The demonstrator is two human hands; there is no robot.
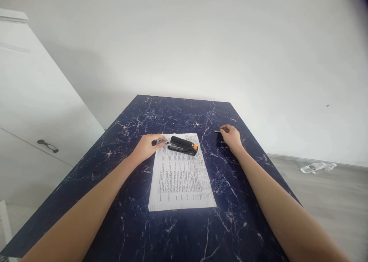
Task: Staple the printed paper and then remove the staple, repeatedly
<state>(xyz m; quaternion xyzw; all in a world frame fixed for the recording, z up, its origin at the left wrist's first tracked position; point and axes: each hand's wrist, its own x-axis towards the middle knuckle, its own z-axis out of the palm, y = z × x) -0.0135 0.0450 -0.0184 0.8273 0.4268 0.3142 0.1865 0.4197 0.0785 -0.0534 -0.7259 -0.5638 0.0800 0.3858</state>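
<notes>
A black stapler (182,145) with an orange tip lies on the upper part of a stack of printed paper (184,183). My left hand (146,146) is closed at the stapler's left end, pinching a small grey piece (161,141). A thin metal rod seems to run from that piece into the stapler. To the right of the paper, my right hand (232,138) is closed, with a small dark strip (217,131) between thumb and fingers. The strip looks like a row of staples, held at or just above the tabletop.
The dark blue marbled table (184,112) backs onto a white wall (184,43). A white cabinet (37,101) with a dark handle (48,145) stands at the left. Clear plastic packaging (317,167) lies on the grey floor (324,200) at the right.
</notes>
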